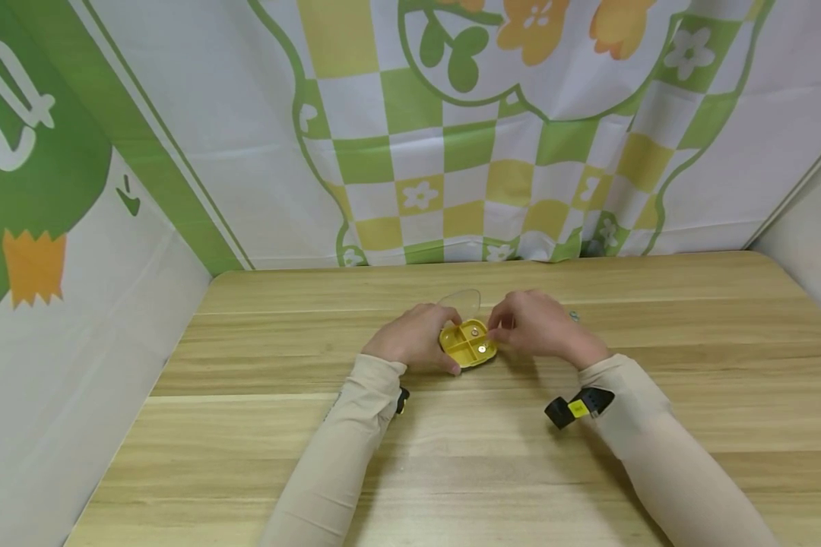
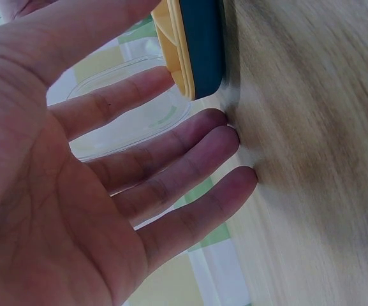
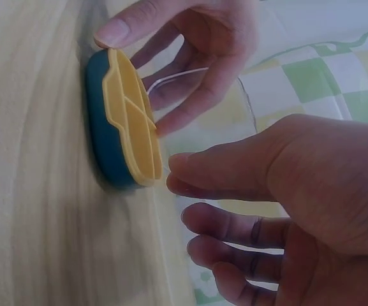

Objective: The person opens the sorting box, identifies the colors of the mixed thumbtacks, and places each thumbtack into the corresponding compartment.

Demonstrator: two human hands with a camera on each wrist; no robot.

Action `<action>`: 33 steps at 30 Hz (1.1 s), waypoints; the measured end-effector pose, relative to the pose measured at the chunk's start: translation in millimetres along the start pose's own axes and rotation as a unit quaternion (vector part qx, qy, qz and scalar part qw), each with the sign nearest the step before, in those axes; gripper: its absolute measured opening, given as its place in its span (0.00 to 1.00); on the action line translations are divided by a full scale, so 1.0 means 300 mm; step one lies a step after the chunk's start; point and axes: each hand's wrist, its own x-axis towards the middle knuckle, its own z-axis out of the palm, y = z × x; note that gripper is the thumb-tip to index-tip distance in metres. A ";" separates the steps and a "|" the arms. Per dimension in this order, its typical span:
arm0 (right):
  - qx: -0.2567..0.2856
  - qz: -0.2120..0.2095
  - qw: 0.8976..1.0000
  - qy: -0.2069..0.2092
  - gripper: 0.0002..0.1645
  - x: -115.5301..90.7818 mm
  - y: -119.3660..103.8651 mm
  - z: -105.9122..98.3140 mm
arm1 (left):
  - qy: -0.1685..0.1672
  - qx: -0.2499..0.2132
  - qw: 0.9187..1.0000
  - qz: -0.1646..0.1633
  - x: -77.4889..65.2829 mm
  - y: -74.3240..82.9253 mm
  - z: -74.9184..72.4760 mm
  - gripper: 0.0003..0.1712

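Note:
In the head view my left hand (image 1: 416, 335) grips the near-left side of a small pill box (image 1: 463, 353) on the table, between thumb and index finger. Its other fingers (image 2: 190, 159) reach out below the box in the left wrist view. The box has a yellow divided tray, a dark teal outer shell (image 3: 102, 121) and a clear lid (image 2: 129, 108) swung open. Two tiny round pieces (image 1: 482, 349) lie in the right-hand compartments. At the tray's right edge is my right hand (image 1: 535, 323), thumb and index tips together; I cannot tell whether they pinch anything.
A tiny bluish piece (image 1: 574, 316) lies on the wooden table (image 1: 246, 441), just beyond my right hand. A patterned cloth (image 1: 465, 152) hangs along the table's back edge, and a printed panel (image 1: 75, 228) stands to the left.

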 end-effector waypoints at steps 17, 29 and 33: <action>-0.009 0.043 0.999 0.028 0.04 -0.024 0.065 -0.059 | -0.004 0.006 1.000 -0.009 0.001 0.005 -0.002 0.41; -0.018 0.101 0.993 0.050 0.08 -0.050 0.125 -0.105 | 0.001 0.009 1.000 -0.008 -0.003 0.003 0.001 0.41; -0.021 0.115 0.992 0.055 0.10 -0.055 0.138 -0.112 | 0.000 0.011 1.000 -0.008 -0.002 0.003 0.002 0.41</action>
